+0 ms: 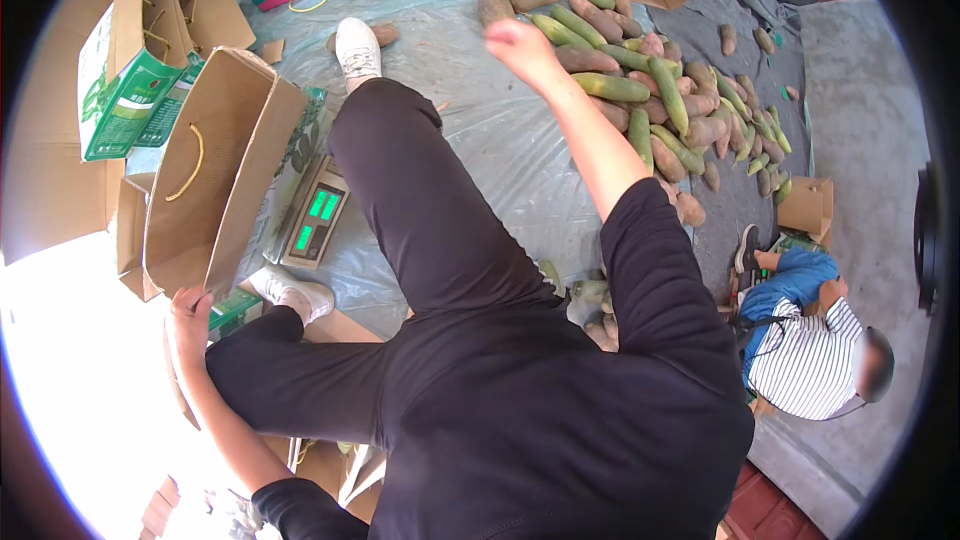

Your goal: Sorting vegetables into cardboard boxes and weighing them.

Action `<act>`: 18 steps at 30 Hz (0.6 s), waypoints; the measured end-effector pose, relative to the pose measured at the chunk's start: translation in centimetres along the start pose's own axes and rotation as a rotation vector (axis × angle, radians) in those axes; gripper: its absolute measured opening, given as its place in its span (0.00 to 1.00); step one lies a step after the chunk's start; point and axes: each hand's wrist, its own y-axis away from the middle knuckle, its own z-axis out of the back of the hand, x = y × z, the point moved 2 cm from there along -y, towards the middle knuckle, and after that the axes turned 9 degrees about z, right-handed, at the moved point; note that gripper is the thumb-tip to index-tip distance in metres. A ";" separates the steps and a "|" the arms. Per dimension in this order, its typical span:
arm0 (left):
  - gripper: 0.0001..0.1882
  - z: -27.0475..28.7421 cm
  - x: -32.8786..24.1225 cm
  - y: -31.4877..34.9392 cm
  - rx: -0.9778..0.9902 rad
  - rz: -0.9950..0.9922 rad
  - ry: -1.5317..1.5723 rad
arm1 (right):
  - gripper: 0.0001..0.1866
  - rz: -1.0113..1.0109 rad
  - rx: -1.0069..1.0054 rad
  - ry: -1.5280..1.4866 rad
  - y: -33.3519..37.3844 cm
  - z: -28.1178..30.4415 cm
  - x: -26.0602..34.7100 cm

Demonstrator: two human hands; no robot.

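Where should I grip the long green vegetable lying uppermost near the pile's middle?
Around its middle, probably: the long green vegetable lies with its upper side uncovered. Come from above with your right hand, fingers across its length, since other vegetables crowd its sides.

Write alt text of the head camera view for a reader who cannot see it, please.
A person's left hand holds the corner of an open cardboard box near a scale, while the right hand is near a pile of green and brown vegetables. Another person in stripes is at the right.
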 end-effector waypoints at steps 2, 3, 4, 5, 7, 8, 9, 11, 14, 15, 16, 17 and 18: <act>0.07 -0.5 0.0 -0.9 0.102 0.082 -0.122 | 0.13 -0.276 0.050 0.262 4.4 2.0 -9.2; 0.07 -0.4 0.1 -0.7 0.103 0.085 -0.128 | 0.13 -0.307 0.086 0.312 6.9 2.5 -11.6; 0.07 -0.3 0.1 -0.5 0.086 0.106 -0.122 | 0.12 -0.365 0.108 0.378 9.2 2.8 -13.9; 0.07 -0.5 0.1 -0.6 0.078 0.119 -0.114 | 0.12 -0.433 0.127 0.448 11.7 3.4 -16.0; 0.09 -0.2 1.1 -0.6 0.119 0.115 -0.167 | 0.12 -0.618 0.139 0.445 15.4 3.5 -16.8; 0.10 0.0 1.3 -0.3 0.148 0.107 -0.204 | 0.12 -0.614 0.141 0.440 16.3 3.6 -17.8; 0.10 -1.2 0.4 -1.3 0.173 0.077 -0.195 | 0.12 -0.682 0.134 0.486 18.9 5.2 -19.5; 0.16 -1.4 -1.1 -0.9 0.040 -0.027 -0.343 | 0.12 -0.733 0.146 0.508 20.7 5.7 -20.3; 0.23 -1.1 -0.2 -0.5 0.079 -0.013 -0.530 | 0.13 -0.783 0.188 0.529 20.8 5.7 -19.7; 0.23 -1.2 -0.5 -0.7 0.086 -0.014 -0.533 | 0.14 -0.809 0.179 0.536 21.0 6.2 -19.7; 0.24 -1.2 -0.7 -0.8 0.096 -0.009 -0.548 | 0.15 -0.833 0.171 0.542 21.2 6.5 -19.8; 0.26 -1.2 -0.8 -0.8 0.107 -0.002 -0.564 | 0.15 -0.837 0.177 0.540 21.1 6.9 -20.0; 0.26 -1.3 -0.7 -0.9 0.114 0.000 -0.568 | 0.17 -0.862 0.201 0.554 21.0 7.2 -20.2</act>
